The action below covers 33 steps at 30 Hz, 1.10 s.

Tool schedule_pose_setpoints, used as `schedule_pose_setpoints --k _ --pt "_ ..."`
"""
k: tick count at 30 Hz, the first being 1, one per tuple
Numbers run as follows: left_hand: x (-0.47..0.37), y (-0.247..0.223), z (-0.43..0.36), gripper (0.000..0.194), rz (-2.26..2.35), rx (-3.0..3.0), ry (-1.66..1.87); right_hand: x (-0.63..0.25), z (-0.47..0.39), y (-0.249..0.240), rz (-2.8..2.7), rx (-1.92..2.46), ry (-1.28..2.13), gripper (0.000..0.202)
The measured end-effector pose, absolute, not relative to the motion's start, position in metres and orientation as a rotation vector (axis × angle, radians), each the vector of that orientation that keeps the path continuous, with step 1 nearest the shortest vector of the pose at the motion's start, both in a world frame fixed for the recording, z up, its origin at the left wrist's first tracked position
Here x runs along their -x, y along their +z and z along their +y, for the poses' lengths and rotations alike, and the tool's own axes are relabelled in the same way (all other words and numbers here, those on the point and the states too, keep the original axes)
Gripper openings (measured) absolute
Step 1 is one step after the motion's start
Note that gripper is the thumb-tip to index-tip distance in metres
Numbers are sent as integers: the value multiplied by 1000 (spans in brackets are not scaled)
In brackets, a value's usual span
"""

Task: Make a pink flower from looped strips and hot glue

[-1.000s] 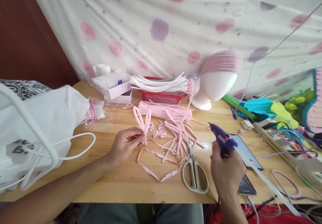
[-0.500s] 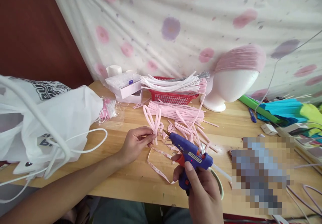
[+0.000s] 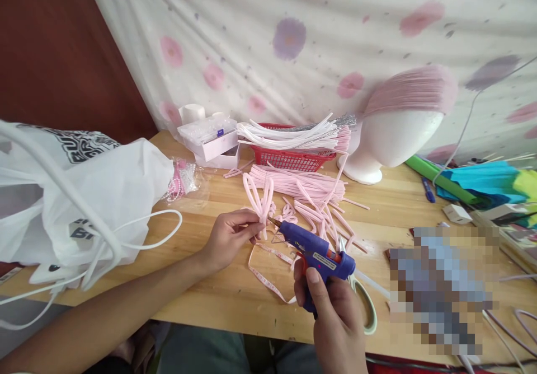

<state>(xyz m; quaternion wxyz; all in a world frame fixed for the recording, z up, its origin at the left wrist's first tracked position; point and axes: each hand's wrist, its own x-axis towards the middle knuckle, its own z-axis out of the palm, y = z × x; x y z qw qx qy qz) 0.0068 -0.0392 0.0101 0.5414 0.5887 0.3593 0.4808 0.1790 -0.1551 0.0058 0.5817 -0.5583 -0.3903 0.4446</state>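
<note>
The looped pink stems (image 3: 263, 216) look very light and soft, with fuzzy strands that should bend easily and crush if squeezed hard, so they are best pinched low at the gathered base, where the fingertips of the left hand (image 3: 229, 237) are closed on them. The blue glue gun (image 3: 308, 242) seems stiffer and heavier, best held by its handle, which the right hand (image 3: 339, 312) is wrapped around. The loops stand above the counter (image 3: 201, 301), between the two hands, with the nozzle (image 3: 274, 222) at their right side, though whether it touches is hard to tell
</note>
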Motion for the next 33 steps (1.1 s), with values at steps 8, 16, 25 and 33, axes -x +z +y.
schedule_pose_setpoints --k 8,16,25,33 --pt "-5 9 -39 24 837 -1420 1145 -177 -154 2 -843 1338 1009 42" --pt "-6 10 -39 25 841 -1408 1150 -181 -154 -8 -892 1332 997 41" --pt "-7 10 -39 31 837 -1418 1149 -181 -156 -9 -892 1336 966 40" --pt "-6 9 -38 31 832 -1419 1156 -179 -155 -9 -895 1293 969 37"
